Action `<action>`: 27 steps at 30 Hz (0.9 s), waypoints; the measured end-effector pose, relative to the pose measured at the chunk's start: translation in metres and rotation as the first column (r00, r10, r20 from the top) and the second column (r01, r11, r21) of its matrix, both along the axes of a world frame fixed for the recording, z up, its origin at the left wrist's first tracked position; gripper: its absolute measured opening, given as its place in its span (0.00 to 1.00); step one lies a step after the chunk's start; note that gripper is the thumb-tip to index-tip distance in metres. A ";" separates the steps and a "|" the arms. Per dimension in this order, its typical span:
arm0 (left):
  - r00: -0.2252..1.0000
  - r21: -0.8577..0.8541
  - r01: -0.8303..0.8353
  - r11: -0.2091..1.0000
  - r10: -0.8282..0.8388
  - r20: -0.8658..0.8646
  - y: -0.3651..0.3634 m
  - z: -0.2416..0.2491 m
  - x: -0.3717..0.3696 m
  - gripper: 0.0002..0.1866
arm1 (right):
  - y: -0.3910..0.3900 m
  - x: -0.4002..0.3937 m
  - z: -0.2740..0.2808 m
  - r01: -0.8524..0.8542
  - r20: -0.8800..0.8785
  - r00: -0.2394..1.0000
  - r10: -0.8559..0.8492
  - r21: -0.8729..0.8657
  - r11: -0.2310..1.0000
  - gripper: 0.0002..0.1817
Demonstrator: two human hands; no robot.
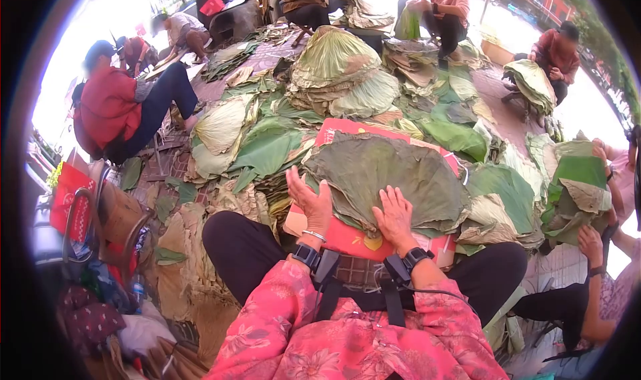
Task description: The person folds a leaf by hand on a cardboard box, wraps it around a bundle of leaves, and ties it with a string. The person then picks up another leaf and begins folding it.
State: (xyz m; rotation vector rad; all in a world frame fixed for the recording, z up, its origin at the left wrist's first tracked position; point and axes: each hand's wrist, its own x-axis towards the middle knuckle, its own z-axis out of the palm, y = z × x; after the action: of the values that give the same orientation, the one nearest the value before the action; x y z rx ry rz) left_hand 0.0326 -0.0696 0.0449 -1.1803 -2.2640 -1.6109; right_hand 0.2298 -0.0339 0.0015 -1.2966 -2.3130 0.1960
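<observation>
A broad grey-green dried lotus leaf point(394, 163), fan-shaped with ribs spreading outward, lies on top of other leaves in front of me. Beneath this pile is a red cardboard sheet point(347, 241) with yellow print, its edges showing at the front and back. My right hand point(395, 216) rests flat on the near edge of the leaf, fingers spread. Just left of the leaf, my left hand point(310, 203) is held up with its palm turned inward, fingers apart and nothing in it. Both wrists carry black strapped devices.
A tall stack of dried lotus leaves point(337, 63) stands beyond the cardboard. Green leaves point(267, 143) lie in piles to the left, more point(501, 190) to the right. Seated people surround the heaps; one close at right holds leaves point(577, 193). A chair point(113, 223) with bags is at left.
</observation>
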 end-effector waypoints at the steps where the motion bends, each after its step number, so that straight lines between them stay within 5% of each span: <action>1: 0.972 0.120 0.217 0.969 -0.203 -0.121 -0.005 0.026 0.012 0.35 | 0.001 -0.001 0.001 0.003 -0.003 1.000 -0.003 0.010 1.000 0.29; 5: 0.699 -0.196 0.679 0.707 -0.705 -0.121 0.000 0.014 0.052 0.21 | -0.003 0.002 0.000 0.027 -0.032 0.999 -0.027 0.007 1.000 0.28; 8: 0.606 -0.449 0.624 0.639 -0.759 -0.237 -0.007 -0.048 0.056 0.22 | 0.000 0.006 -0.006 0.003 -0.109 0.994 -0.005 -0.018 1.000 0.27; 13: 0.615 -0.478 0.629 0.613 -0.768 -0.177 -0.006 -0.037 0.055 0.23 | -0.022 0.016 0.016 0.167 -0.430 0.894 -0.126 0.060 0.984 0.17; 16: 0.633 -0.489 0.615 0.618 -0.757 -0.161 -0.006 -0.034 0.058 0.23 | -0.038 0.028 0.028 0.055 -0.719 0.533 -0.446 -0.496 0.866 0.14; 17: 0.643 -0.483 0.608 0.630 -0.748 -0.166 -0.005 -0.036 0.058 0.24 | -0.041 0.032 0.023 -0.002 -0.797 0.257 -0.547 -0.567 0.824 0.13; 20: 0.656 -0.504 0.594 0.627 -0.740 -0.148 -0.004 -0.032 0.060 0.24 | -0.069 0.056 0.028 -0.001 -0.530 -0.092 -0.843 -0.846 0.533 0.14; 23: 0.676 -0.518 0.573 0.635 -0.724 -0.140 -0.004 -0.031 0.063 0.24 | -0.074 0.065 0.006 0.083 -0.519 -0.138 -0.843 -0.854 0.513 0.16; 27: 0.684 -0.523 0.541 0.659 -0.706 -0.183 -0.008 -0.029 0.061 0.23 | -0.048 0.063 0.006 -0.010 -0.547 -0.251 -0.799 -0.823 0.567 0.14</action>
State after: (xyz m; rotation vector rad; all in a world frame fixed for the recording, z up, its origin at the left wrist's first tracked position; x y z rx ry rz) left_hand 0.0939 -0.0781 0.0154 -2.3904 -2.0987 -0.8533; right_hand 0.2929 -0.0816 0.0070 -1.3445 -0.2186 1.2159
